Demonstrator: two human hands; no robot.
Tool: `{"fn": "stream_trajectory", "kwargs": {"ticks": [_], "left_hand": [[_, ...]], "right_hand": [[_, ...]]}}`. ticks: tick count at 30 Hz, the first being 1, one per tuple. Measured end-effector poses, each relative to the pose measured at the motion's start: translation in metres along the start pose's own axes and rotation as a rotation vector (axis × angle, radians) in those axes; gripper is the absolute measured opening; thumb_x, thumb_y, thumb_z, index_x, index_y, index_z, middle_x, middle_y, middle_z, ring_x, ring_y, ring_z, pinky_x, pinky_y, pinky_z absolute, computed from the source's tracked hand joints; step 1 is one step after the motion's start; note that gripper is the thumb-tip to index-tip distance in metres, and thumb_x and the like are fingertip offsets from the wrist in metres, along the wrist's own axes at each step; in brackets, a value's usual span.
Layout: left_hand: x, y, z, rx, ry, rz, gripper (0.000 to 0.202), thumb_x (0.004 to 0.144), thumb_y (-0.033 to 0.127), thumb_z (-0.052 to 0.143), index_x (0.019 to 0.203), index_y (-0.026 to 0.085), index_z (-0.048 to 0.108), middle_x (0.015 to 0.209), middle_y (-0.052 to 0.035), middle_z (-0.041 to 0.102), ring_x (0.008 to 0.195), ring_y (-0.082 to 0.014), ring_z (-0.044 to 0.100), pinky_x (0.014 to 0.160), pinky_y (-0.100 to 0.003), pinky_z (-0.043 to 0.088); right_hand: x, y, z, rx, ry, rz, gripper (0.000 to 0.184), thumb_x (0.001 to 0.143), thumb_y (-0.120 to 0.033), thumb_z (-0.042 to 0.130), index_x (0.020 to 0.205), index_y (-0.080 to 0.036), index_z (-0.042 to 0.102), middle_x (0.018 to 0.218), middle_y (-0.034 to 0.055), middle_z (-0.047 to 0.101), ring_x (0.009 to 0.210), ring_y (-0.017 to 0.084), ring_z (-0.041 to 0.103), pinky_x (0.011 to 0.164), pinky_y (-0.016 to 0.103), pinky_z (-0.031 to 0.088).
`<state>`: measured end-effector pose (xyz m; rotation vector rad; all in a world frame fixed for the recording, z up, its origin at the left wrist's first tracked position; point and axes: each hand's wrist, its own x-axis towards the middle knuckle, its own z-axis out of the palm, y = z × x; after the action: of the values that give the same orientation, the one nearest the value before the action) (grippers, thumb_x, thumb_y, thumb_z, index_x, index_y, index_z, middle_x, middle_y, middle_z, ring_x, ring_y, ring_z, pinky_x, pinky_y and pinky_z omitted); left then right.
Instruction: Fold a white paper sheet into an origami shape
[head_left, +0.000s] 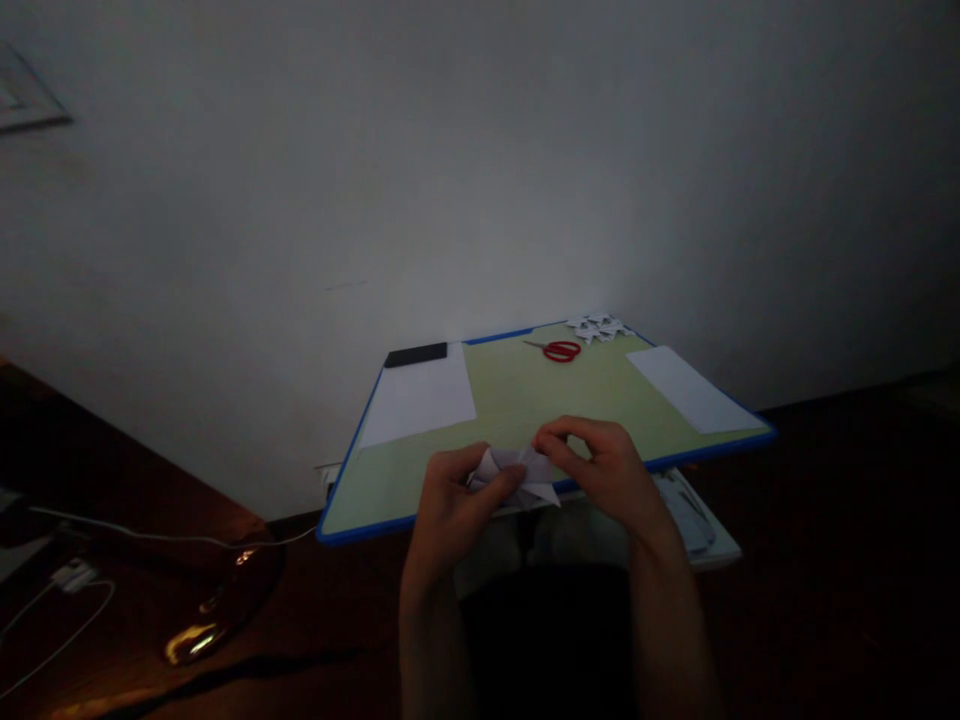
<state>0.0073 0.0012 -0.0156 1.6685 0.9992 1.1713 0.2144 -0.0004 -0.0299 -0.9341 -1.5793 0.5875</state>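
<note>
Left hand (454,508) holds a piece of folded white paper (537,470) between a thumb laid across it and fingers curled behind; the paper is just above the near edge of the worktop (517,390), around the middle. Right hand (606,466) has its thumb and forefinger drawn together, pinching the paper's upper right part.

Beyond the left edge of the worktop, a pale cable (180,538) runs up to it. At the far left corner sits a flat dark object (417,354), touching the far end of a white sheet (420,402) that lies along the left edge. Right of centre, near the far edge, are red-handled scissors (562,351), their blades pointing left. Several small folded paper pieces (600,328) cluster at the far right corner. Along the right edge lies white paper (694,392). Below the near edge, toward the right, a pale tray (721,552) juts out.
</note>
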Motion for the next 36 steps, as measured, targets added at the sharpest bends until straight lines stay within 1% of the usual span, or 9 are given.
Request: {"fn": "stream_trajectory", "kwargs": {"ticks": [4, 7, 9, 11, 15, 18, 23, 31, 36], "left_hand": [[0.0, -0.009, -0.006, -0.046, 0.105, -0.002, 0.025, 0.082, 0.038, 0.088, 0.073, 0.016, 0.08, 0.07, -0.0033, 0.072, 0.062, -0.0163, 0.062, 0.056, -0.025, 0.047], [0.0, -0.011, -0.008, -0.05, 0.132, 0.003, 0.024, 0.082, 0.038, 0.088, 0.072, 0.017, 0.08, 0.068, -0.0029, 0.072, 0.062, -0.0161, 0.062, 0.057, -0.025, 0.047], [0.0, -0.007, -0.007, -0.039, 0.118, 0.02, 0.026, 0.083, 0.038, 0.088, 0.071, 0.017, 0.079, 0.068, -0.0026, 0.07, 0.063, -0.0159, 0.061, 0.058, -0.025, 0.047], [0.0, -0.002, -0.004, -0.012, 0.081, 0.035, 0.028, 0.084, 0.04, 0.087, 0.07, 0.017, 0.078, 0.068, -0.0024, 0.068, 0.063, -0.0156, 0.059, 0.057, -0.025, 0.046], [0.0, 0.007, -0.001, 0.065, 0.033, 0.046, 0.035, 0.085, 0.044, 0.085, 0.066, 0.017, 0.074, 0.064, -0.0011, 0.061, 0.061, -0.0144, 0.053, 0.054, -0.023, 0.041], [0.0, 0.007, -0.001, 0.091, 0.017, 0.046, 0.037, 0.087, 0.045, 0.084, 0.065, 0.017, 0.073, 0.063, -0.0008, 0.058, 0.06, -0.0139, 0.05, 0.052, -0.023, 0.039], [0.001, 0.006, 0.001, 0.056, 0.017, 0.042, 0.034, 0.086, 0.044, 0.083, 0.067, 0.018, 0.075, 0.065, -0.0016, 0.061, 0.061, -0.0148, 0.052, 0.054, -0.024, 0.042], [0.002, 0.007, 0.002, 0.064, 0.031, 0.023, 0.032, 0.085, 0.045, 0.084, 0.068, 0.018, 0.076, 0.066, -0.0017, 0.063, 0.062, -0.0159, 0.054, 0.055, -0.025, 0.043], [0.004, 0.005, 0.002, 0.13, 0.021, 0.039, 0.036, 0.088, 0.047, 0.081, 0.068, 0.018, 0.076, 0.065, -0.0019, 0.06, 0.064, -0.0159, 0.052, 0.055, -0.024, 0.041]], "right_hand": [[-0.001, 0.013, -0.012, 0.066, 0.137, 0.052, 0.022, 0.099, -0.038, 0.071, 0.086, -0.022, 0.079, 0.079, 0.0027, 0.08, 0.076, 0.02, 0.074, 0.075, 0.032, 0.058], [-0.003, 0.015, -0.013, 0.099, 0.21, 0.05, 0.02, 0.099, -0.039, 0.072, 0.091, -0.023, 0.079, 0.087, 0.0036, 0.08, 0.083, 0.021, 0.075, 0.08, 0.034, 0.058], [-0.003, 0.007, -0.009, 0.069, 0.164, 0.006, 0.013, 0.096, -0.037, 0.076, 0.098, -0.024, 0.079, 0.095, 0.0038, 0.081, 0.088, 0.021, 0.074, 0.084, 0.035, 0.057], [-0.002, -0.004, -0.002, 0.013, 0.081, -0.051, 0.01, 0.092, -0.031, 0.08, 0.1, -0.024, 0.078, 0.093, 0.0019, 0.08, 0.089, 0.02, 0.072, 0.083, 0.034, 0.055], [0.0, -0.019, 0.006, -0.041, -0.008, -0.122, 0.005, 0.093, -0.026, 0.077, 0.09, -0.024, 0.075, 0.086, -0.0004, 0.075, 0.083, 0.018, 0.069, 0.078, 0.031, 0.053], [0.0, -0.018, 0.008, -0.064, -0.01, -0.148, 0.011, 0.096, -0.024, 0.075, 0.085, -0.024, 0.073, 0.082, -0.0011, 0.073, 0.078, 0.017, 0.067, 0.075, 0.031, 0.052], [0.001, -0.015, 0.008, -0.112, 0.034, -0.227, 0.017, 0.098, -0.02, 0.07, 0.082, -0.025, 0.073, 0.079, -0.001, 0.075, 0.074, 0.018, 0.067, 0.075, 0.034, 0.052], [0.002, -0.014, 0.007, -0.136, 0.006, -0.209, 0.018, 0.101, -0.024, 0.067, 0.084, -0.025, 0.072, 0.082, 0.0004, 0.075, 0.079, 0.019, 0.068, 0.077, 0.034, 0.053], [0.003, -0.01, 0.008, -0.073, -0.062, -0.162, 0.006, 0.1, -0.022, 0.07, 0.095, -0.024, 0.073, 0.09, 0.0008, 0.074, 0.087, 0.018, 0.07, 0.08, 0.032, 0.054]]}}
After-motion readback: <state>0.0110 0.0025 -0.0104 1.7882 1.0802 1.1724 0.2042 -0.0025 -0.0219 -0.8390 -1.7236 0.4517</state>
